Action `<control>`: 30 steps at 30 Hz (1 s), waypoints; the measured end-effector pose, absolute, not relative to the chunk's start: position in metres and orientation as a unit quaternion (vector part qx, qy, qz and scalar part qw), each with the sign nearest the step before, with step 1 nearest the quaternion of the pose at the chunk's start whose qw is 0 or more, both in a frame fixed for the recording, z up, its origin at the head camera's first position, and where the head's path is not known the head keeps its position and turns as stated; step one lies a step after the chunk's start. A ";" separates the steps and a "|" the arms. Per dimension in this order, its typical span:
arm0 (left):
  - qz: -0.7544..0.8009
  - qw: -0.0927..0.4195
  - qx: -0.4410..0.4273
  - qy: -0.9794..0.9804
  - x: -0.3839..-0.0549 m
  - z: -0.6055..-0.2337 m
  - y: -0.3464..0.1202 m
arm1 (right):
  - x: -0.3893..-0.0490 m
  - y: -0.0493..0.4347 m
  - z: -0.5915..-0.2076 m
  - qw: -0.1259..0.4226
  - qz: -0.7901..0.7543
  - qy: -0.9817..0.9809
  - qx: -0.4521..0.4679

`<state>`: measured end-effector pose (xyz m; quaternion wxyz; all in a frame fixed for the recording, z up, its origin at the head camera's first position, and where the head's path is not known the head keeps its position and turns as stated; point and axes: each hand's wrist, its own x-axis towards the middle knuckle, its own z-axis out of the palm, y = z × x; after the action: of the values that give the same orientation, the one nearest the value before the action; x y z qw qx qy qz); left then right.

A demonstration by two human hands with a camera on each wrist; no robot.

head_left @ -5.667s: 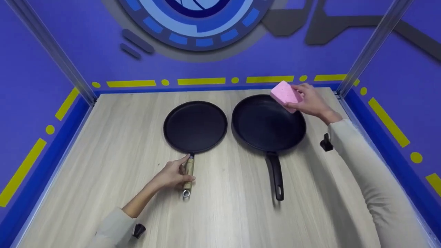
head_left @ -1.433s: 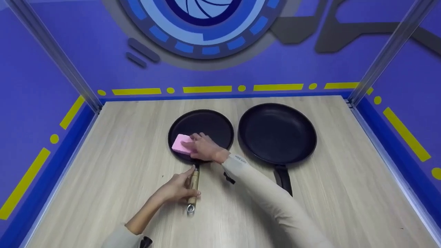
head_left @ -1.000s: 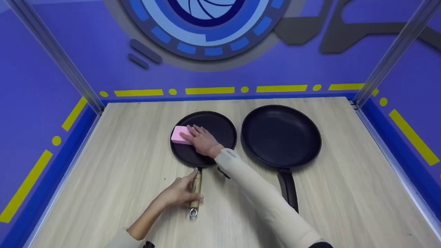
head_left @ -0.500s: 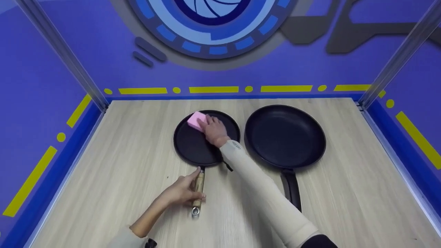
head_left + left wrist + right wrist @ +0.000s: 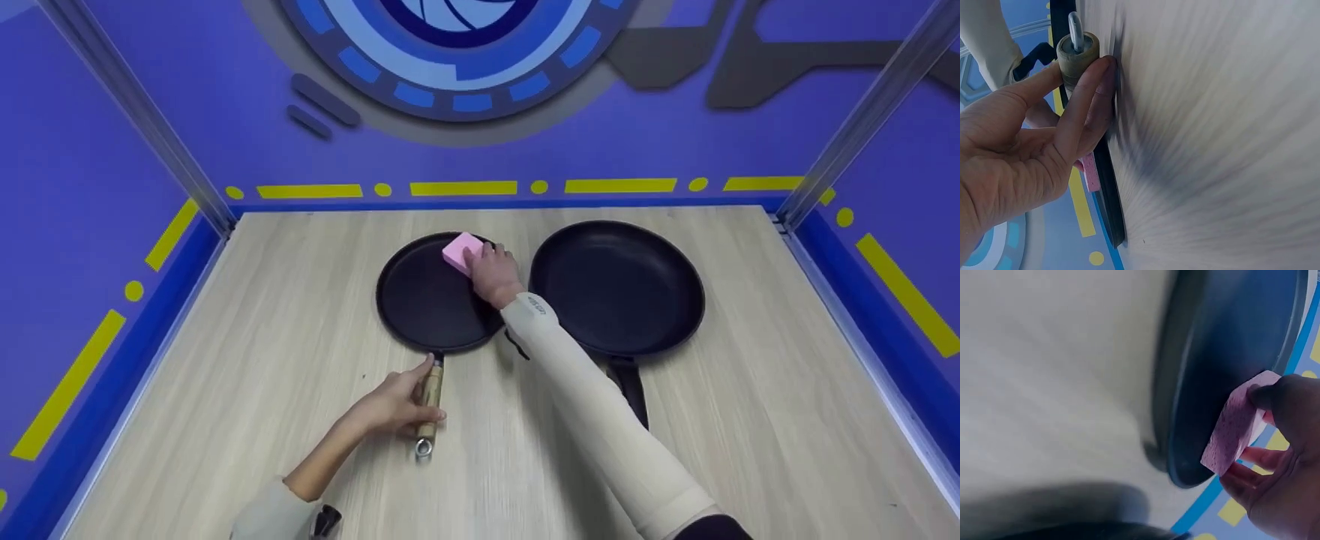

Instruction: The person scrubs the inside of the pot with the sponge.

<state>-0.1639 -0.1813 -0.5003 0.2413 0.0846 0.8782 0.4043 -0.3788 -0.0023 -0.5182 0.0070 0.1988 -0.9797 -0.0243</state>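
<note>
My left hand (image 5: 394, 401) grips the wooden handle (image 5: 430, 390) of a flat black griddle pan (image 5: 427, 300), which lies on the table. In the left wrist view, thumb and fingers wrap that handle near its metal hanging ring (image 5: 1076, 31). My right hand (image 5: 495, 274) pinches a pink sponge (image 5: 461, 251) against the far right part of the pan's surface. The right wrist view shows the sponge (image 5: 1235, 424) between thumb and fingers, one edge down on the dark pan (image 5: 1224, 343). The right hand and sleeve cover the pan's right rim.
A deeper black frying pan (image 5: 615, 289) stands just right of the griddle pan, its black handle (image 5: 630, 390) partly behind the right sleeve (image 5: 600, 397). Blue-purple panels (image 5: 480, 161) enclose the wood-grain table (image 5: 300, 285) at the back and both sides.
The right hand has brought the sponge from above the frying pan to the griddle pan, then swept it from near left up and across to far right. The left hand keeps its grip.
</note>
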 end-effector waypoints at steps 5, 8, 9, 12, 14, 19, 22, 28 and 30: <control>0.400 0.230 0.101 0.882 -0.167 -0.501 -0.180 | -0.377 0.010 -0.511 -0.012 0.000 -0.979 0.203; 0.397 0.225 0.110 0.883 -0.166 -0.502 -0.180 | -0.375 0.013 -0.511 -0.016 0.007 -0.977 0.211; 0.396 0.223 0.112 0.884 -0.166 -0.501 -0.181 | -0.374 0.014 -0.511 -0.012 0.002 -0.976 0.216; 0.392 0.223 0.117 0.885 -0.167 -0.500 -0.182 | -0.372 0.014 -0.509 -0.005 -0.010 -0.975 0.221; 0.388 0.222 0.122 0.886 -0.167 -0.499 -0.182 | -0.372 0.015 -0.509 -0.001 -0.014 -0.975 0.221; 0.385 0.218 0.126 0.888 -0.168 -0.497 -0.183 | -0.373 0.016 -0.507 -0.007 -0.019 -0.972 0.236; 0.380 0.216 0.129 0.890 -0.168 -0.497 -0.183 | -0.372 0.017 -0.504 -0.011 -0.030 -0.970 0.243; 0.404 0.240 0.110 0.876 -0.166 -0.498 -0.183 | -0.368 0.017 -0.505 -0.012 -0.035 -0.973 0.229; 0.409 0.243 0.102 0.874 -0.166 -0.498 -0.183 | -0.368 0.017 -0.505 -0.014 -0.033 -0.973 0.228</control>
<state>-0.1664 -0.1831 -0.4976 0.2431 0.1021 0.8737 0.4089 -0.3679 0.0173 -0.5052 -0.0141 0.2281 -0.9730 -0.0331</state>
